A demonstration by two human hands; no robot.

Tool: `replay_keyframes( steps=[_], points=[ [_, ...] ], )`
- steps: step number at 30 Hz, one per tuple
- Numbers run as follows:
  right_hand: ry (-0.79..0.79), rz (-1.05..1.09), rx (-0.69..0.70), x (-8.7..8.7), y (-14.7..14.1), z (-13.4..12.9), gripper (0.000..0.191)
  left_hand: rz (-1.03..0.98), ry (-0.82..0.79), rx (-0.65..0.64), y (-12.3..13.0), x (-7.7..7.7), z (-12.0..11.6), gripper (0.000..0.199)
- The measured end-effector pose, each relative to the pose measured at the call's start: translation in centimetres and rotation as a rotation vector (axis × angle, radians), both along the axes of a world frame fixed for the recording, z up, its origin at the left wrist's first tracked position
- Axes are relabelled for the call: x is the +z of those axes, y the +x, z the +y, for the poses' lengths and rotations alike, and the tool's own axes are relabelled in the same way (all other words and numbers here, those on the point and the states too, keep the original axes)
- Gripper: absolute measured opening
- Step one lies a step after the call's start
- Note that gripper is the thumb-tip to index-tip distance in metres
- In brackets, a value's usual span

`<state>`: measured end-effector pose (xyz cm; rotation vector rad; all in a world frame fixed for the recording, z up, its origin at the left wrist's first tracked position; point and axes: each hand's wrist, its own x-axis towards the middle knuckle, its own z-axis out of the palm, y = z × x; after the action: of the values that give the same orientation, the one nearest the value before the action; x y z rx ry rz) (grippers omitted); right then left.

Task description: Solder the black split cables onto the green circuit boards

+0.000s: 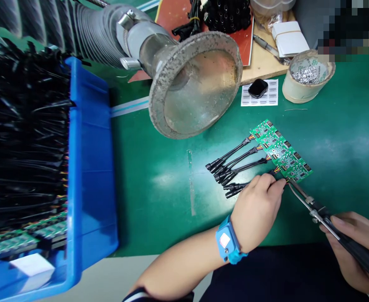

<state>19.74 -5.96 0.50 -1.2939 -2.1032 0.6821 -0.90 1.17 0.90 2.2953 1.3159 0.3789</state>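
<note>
A panel of green circuit boards (283,151) lies on the green mat, with black cables (231,157) soldered along its left edge by coloured wires. My left hand (260,205), with a blue band (228,243) at the wrist, pinches a cable at the panel's lower end; my fingers cover most of that cable. In my right hand (354,247) is a soldering iron (357,253) with a thin metal feed tube (300,199) along it. Its tip meets the lowest board's edge, close to my left fingertips.
A fume extractor hood (200,84) hangs above the mat. At left stands a blue bin (92,167) full of black cables and boards. Behind the panel are a tape roll (310,77) holding metallic bits, a label sheet (246,99) with a black watch face (257,88), and white cards (289,40).
</note>
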Motion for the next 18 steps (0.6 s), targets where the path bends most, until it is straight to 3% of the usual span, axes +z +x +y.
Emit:
replay_keyframes(
  steps=[10,18],
  points=[
    [0.094,0.015,-0.011,0.41,-0.17,0.37,0.028,0.005,-0.015,-0.011,0.06,-0.13,-0.01,0.027],
    [0.061,0.02,0.011,0.35,0.03,0.43,0.026,-0.009,-0.039,0.001,0.2,-0.25,-0.21,0.03]
  ],
)
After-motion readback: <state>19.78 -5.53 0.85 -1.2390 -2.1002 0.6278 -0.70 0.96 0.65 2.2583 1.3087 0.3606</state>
